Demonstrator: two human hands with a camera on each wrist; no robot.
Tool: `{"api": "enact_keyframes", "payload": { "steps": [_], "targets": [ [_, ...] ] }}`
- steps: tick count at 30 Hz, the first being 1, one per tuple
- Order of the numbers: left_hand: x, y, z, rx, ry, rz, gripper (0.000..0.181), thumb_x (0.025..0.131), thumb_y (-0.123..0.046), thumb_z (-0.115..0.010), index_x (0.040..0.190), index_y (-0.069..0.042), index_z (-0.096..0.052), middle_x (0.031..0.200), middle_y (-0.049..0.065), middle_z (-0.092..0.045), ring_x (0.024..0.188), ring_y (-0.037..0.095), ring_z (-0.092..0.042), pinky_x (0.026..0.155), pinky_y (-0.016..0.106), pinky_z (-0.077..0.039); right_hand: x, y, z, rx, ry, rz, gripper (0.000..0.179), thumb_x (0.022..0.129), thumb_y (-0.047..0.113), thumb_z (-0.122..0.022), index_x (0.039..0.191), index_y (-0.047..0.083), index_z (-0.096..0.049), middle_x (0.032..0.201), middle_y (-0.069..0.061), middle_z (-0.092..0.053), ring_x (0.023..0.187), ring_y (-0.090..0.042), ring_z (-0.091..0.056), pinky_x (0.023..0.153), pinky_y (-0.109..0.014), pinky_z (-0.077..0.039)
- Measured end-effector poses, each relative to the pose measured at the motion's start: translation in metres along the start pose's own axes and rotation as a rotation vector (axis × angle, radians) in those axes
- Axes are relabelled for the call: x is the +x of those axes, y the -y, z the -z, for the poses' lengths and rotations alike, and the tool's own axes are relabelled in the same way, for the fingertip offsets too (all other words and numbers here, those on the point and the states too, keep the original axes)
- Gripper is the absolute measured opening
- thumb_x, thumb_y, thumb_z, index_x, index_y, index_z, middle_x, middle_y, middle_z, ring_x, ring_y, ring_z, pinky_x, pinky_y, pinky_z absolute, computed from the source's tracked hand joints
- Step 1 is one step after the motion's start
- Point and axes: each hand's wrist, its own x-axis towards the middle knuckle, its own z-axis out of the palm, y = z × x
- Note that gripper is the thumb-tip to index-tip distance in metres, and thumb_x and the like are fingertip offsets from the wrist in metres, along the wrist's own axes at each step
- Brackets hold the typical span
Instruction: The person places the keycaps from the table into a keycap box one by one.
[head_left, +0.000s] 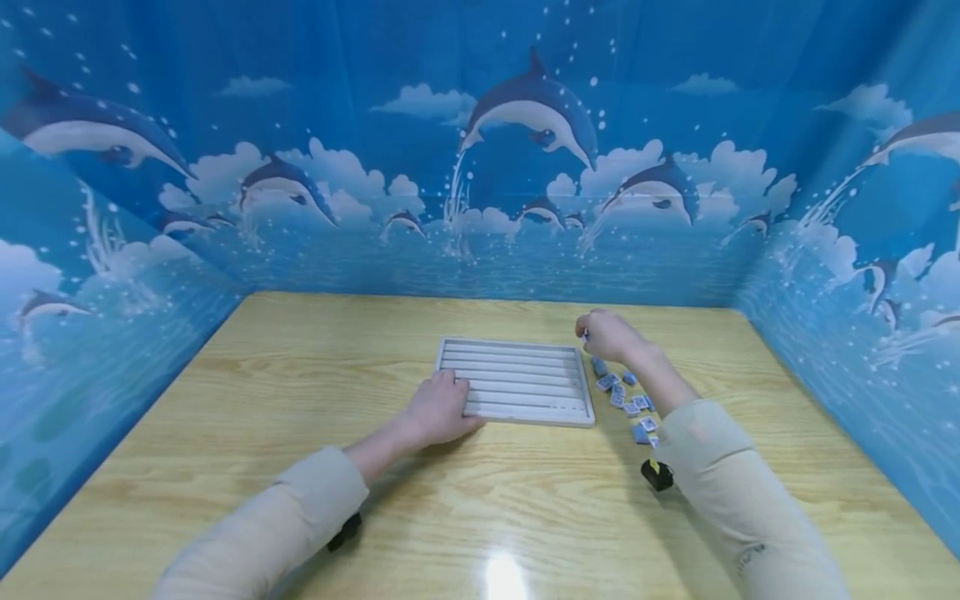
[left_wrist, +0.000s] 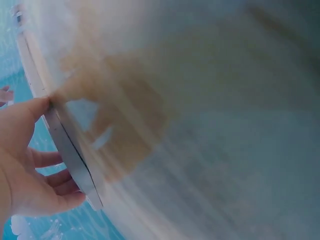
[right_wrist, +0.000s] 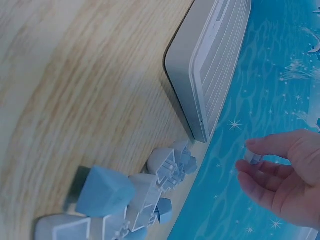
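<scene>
A light grey tray (head_left: pixel 525 414) with several raised parallel ridges lies on the table. My left hand (head_left: pixel 444 407) grips its left end, thumb on the near side and fingers over the edge; in the left wrist view the thumb and fingertips press on the tray's side (left_wrist: pixel 70 150). Beyond the tray's right end, my right hand (head_left: pixel 611 336) is raised over the table. Between its thumb and fingertips it pinches a small pale keycap (right_wrist: pixel 253 157). Several blue and whitish keycaps (right_wrist: pixel 105 192) lie loose beside the tray's right end, some tipped over with their hollow undersides showing.
A wooden table (head_left: pixel 300 358) bears everything. Blue curtains (head_left: pixel 360 250) printed with dolphins enclose it at the back and both sides. The loose keycaps trail toward the near side under the right forearm (head_left: pixel 663 379). A black wrist camera (head_left: pixel 657 475) hangs below the right sleeve.
</scene>
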Motion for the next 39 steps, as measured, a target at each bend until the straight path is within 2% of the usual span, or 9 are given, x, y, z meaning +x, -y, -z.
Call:
{"api": "enact_keyframes", "payload": {
  "steps": [5, 11, 19, 27, 35, 39],
  "targets": [
    [0.0, 0.0, 0.002, -0.03, -0.025, 0.032, 0.059, 0.079, -0.053, -0.065, 0.099, 0.002, -0.058, 0.089, 0.014, -0.049, 0.083, 0.026, -0.048, 0.075, 0.04, -0.044, 0.001, 0.003, 0.003, 0.003, -0.006, 0.019, 0.033, 0.08, -0.01, -0.05, 0.112, -0.008, -0.06, 0.11, -0.021, -0.06, 0.104, -0.037, -0.054, 0.085, -0.044, -0.047],
    [0.002, 0.001, 0.007, 0.02, 0.007, 0.027, 0.062, 0.081, -0.055, -0.062, 0.103, 0.002, -0.058, 0.09, 0.014, -0.05, 0.084, 0.025, -0.049, 0.074, 0.039, -0.045, 0.006, 0.015, 0.005, 0.029, -0.022, 0.045, 0.031, 0.08, -0.006, -0.054, 0.11, -0.008, -0.059, 0.108, -0.021, -0.061, 0.101, -0.035, -0.056, 0.084, -0.043, -0.047],
    [0.002, 0.001, 0.006, 0.019, 0.032, 0.019, 0.061, 0.083, -0.054, -0.059, 0.106, 0.002, -0.058, 0.092, 0.013, -0.05, 0.087, 0.025, -0.049, 0.077, 0.039, -0.045, 0.013, 0.039, 0.002, 0.065, -0.029, 0.102, 0.026, 0.083, 0.002, -0.061, 0.108, -0.006, -0.059, 0.102, -0.017, -0.062, 0.093, -0.028, -0.058, 0.081, -0.04, -0.047],
    [-0.001, -0.001, 0.001, -0.01, -0.001, 0.011, 0.057, 0.082, -0.053, -0.062, 0.101, 0.001, -0.058, 0.09, 0.013, -0.048, 0.087, 0.027, -0.049, 0.076, 0.04, -0.045, 0.021, 0.052, -0.01, 0.186, -0.051, 0.114, 0.022, 0.083, -0.001, -0.059, 0.105, -0.006, -0.059, 0.093, -0.013, -0.061, 0.083, -0.024, -0.057, 0.073, -0.037, -0.047],
    [-0.001, -0.002, -0.002, 0.016, -0.005, 0.017, 0.058, 0.082, -0.054, -0.061, 0.102, 0.001, -0.058, 0.09, 0.013, -0.048, 0.087, 0.026, -0.049, 0.076, 0.039, -0.045, 0.025, 0.06, -0.018, 0.33, -0.083, 0.159, 0.03, 0.086, 0.0, -0.058, 0.116, -0.006, -0.06, 0.107, -0.017, -0.063, 0.095, -0.026, -0.059, 0.077, -0.035, -0.049],
    [-0.001, -0.003, -0.002, 0.031, -0.017, 0.01, 0.059, 0.083, -0.053, -0.061, 0.101, 0.002, -0.058, 0.089, 0.014, -0.049, 0.087, 0.026, -0.049, 0.075, 0.039, -0.045, 0.028, 0.063, -0.018, 0.384, -0.079, 0.118, 0.029, 0.086, 0.003, -0.06, 0.114, -0.004, -0.061, 0.101, -0.013, -0.064, 0.092, -0.023, -0.058, 0.076, -0.033, -0.049]
  ]
}}
